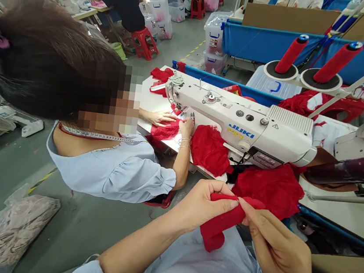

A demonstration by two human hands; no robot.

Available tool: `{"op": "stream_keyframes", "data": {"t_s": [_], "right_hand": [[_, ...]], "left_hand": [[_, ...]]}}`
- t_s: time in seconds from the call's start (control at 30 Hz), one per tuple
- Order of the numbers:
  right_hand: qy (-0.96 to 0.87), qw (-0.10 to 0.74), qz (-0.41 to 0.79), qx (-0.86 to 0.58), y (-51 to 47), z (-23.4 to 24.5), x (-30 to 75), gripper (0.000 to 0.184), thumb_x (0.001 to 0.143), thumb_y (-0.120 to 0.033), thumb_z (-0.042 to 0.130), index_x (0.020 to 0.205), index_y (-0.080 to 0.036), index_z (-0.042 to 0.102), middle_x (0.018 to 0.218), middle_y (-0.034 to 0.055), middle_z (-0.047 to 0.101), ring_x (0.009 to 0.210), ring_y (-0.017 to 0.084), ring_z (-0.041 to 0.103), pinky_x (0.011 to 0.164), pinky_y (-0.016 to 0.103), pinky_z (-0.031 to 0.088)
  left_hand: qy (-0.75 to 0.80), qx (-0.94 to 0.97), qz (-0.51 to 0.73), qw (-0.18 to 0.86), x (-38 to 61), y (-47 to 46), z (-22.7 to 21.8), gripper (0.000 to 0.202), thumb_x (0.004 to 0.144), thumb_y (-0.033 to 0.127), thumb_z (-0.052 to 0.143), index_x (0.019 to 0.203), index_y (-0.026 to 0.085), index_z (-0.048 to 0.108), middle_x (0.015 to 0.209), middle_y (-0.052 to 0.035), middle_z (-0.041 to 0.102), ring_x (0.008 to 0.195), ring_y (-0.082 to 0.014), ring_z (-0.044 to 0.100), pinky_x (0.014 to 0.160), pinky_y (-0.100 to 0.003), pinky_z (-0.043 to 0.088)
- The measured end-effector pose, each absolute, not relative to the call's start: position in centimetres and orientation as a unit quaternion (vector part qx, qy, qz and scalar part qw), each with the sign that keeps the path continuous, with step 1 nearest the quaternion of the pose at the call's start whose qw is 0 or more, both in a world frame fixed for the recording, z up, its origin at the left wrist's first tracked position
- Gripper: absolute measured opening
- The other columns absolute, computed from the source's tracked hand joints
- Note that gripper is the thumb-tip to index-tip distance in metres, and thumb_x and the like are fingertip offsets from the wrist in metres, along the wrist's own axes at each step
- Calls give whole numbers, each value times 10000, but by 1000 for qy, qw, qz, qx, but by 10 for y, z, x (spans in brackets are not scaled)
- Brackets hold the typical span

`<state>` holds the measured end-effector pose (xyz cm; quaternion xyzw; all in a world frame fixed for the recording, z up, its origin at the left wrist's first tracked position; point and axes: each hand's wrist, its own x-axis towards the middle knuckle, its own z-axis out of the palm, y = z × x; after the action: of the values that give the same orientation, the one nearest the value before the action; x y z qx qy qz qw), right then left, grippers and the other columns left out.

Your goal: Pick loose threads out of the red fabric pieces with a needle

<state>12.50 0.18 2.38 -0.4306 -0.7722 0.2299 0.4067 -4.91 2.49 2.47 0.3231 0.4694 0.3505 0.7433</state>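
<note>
A piece of red fabric (221, 223) is pinched between my two hands, in front of my body. My left hand (208, 204) grips its upper edge between thumb and fingers. Close beside it, my right hand (277, 241) pinches the same edge, thumb and index finger almost touching the left thumb. The lower part of the cloth hangs folded. Just beyond my hands lies a heap of red lace fabric (270, 189) on the sewing table, with another red lace bundle (209, 148) to its left.
A white sewing machine (237, 116) stands ahead, with red thread cones (291, 54) above it. A co-worker in a light blue top (115, 163) sits at left, hands on red lace under the needle. A plastic bag of straps (25, 223) lies on the floor.
</note>
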Motion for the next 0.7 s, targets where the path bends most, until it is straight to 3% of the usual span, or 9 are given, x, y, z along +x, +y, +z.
{"op": "stream_keyframes", "data": {"t_s": [0.4,0.57,0.7], "right_hand": [[-781,395,193,-443,-1,24,123,446,874,-34,521,1240,-238,673,723,8,665,587,66,631,565,123,503],[-730,432,285,-446,-4,21,121,478,858,-43,549,1233,-313,675,710,-18,656,596,70,626,608,134,524],[-650,435,404,-474,-6,10,126,404,857,-106,596,1154,-351,718,680,-31,668,576,96,628,564,166,537]], "left_hand": [[501,456,347,648,-51,22,35,252,819,348,628,689,135,596,619,20,525,566,-84,394,529,-209,302],[468,422,350,693,-54,23,29,261,792,354,682,696,126,599,642,19,546,580,-74,430,542,-193,320],[447,352,343,747,-55,24,23,322,728,414,752,712,128,605,649,13,580,561,-75,479,527,-188,339]]}}
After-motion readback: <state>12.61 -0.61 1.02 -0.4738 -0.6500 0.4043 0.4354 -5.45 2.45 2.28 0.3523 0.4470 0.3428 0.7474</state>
